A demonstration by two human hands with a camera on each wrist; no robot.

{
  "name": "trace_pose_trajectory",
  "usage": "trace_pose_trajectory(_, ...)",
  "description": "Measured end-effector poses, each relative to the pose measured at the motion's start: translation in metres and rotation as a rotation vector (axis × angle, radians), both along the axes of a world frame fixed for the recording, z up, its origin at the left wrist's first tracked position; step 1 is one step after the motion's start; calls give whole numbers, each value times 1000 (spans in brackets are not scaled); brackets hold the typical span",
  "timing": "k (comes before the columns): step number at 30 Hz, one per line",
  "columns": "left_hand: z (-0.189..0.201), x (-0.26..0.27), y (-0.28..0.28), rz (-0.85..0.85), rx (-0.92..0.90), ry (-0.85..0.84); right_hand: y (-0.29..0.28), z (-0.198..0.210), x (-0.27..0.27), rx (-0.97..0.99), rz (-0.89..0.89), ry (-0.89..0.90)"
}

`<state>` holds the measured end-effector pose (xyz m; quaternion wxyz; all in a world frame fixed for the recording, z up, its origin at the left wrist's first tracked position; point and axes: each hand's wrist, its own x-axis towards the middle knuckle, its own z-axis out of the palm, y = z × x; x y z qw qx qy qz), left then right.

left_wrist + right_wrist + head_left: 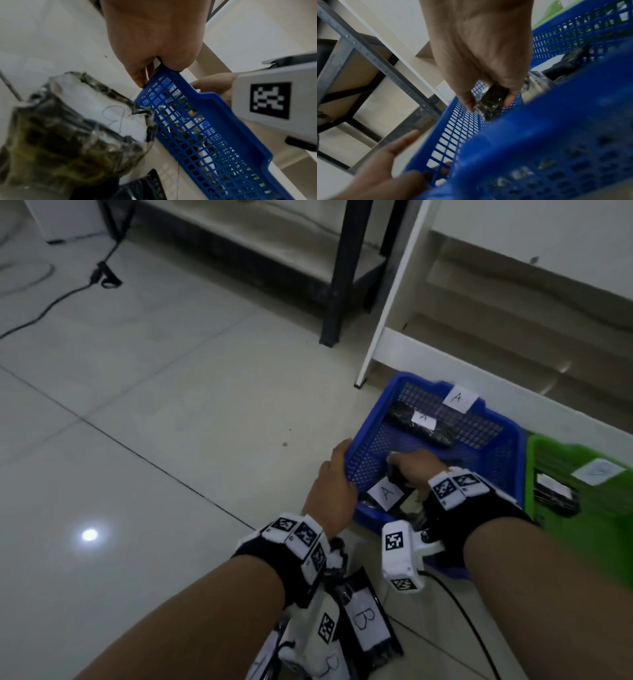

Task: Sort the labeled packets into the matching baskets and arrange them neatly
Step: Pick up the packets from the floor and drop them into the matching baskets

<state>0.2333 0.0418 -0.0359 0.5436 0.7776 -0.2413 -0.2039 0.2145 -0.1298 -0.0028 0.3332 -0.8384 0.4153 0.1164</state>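
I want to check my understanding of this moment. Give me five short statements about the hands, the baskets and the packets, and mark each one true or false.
1. The left hand grips the rim of the blue basket. True.
2. The right hand is inside the green basket. False: it is inside the blue basket, holding a dark packet.
3. The blue basket carries a paper label with the letter A on its far rim. True.
4. The packets on the floor near the left wrist are marked A. False: the one clearly readable is marked B.
5. The green basket stands to the left of the blue one. False: it stands to its right.
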Motion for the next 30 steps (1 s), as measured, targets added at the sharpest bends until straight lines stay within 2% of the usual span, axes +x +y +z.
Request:
trace_pose_trajectory(4, 2, -2, 0, 1, 32, -30, 11, -11, -9, -107, 29, 64)
trace_pose_trajectory(7, 4, -2, 2, -4, 38, -37, 13, -9, -17, -312, 244, 195)
trace_pose_trajectory(8, 4, -2, 2, -2, 43, -42, 11, -10, -19, -390, 279, 188)
trace_pose_trajectory(12, 3, -2, 1, 0, 60, -63, 4, -13, -25, -544, 233, 10)
trace_pose_trajectory(20, -4, 2, -2, -13, 58, -68, 7, 7, -38, -407, 339, 138)
trace_pose_trajectory(22, -5, 6, -3, -36, 60, -43, 14, 18, -47, -380, 263, 11)
trace_pose_trajectory(24, -2, 9, -1, -32, 45, 16, 30, 26, -59, -396, 160, -193)
trace_pose_trajectory(27, 5, 7, 9, 105, -37, 80, 69, 30, -86, -482, -34, -588)
trace_pose_trajectory(30, -3, 4, 30, 214, 13, 82, 116, 22, -116, -620, -72, -736)
